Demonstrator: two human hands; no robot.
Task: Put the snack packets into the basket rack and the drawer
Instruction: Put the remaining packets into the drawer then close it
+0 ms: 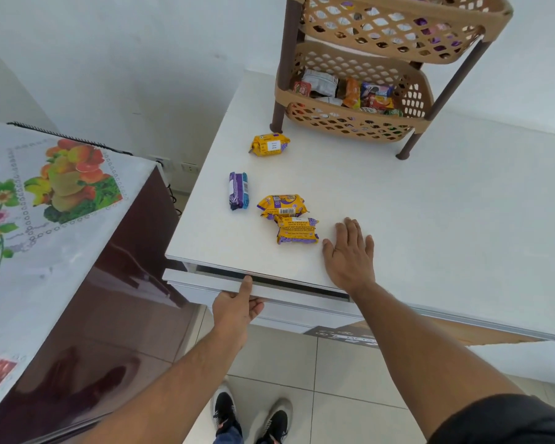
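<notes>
The left hand (236, 310) grips the front lip of the drawer (205, 285), thumb on top and fingers curled underneath; the drawer is only slightly out, showing a dark gap under the worktop (430, 203). The right hand (350, 254) lies flat and released on the worktop, fingers spread, holding nothing. Four snack packets remain out: a yellow packet (269, 144) near the foot of the basket rack (359, 120), a purple packet (238, 191) towards the left edge, and two more yellow packets (289, 217) overlapping, just beside the right hand's thumb. The rack's lower tier already holds assorted packets. These foil wrappers look light, crinkly and a little slippery, their contents probably brittle, so a soft pinch across the middle seems wiser than squeezing or tugging the crimped ends
</notes>
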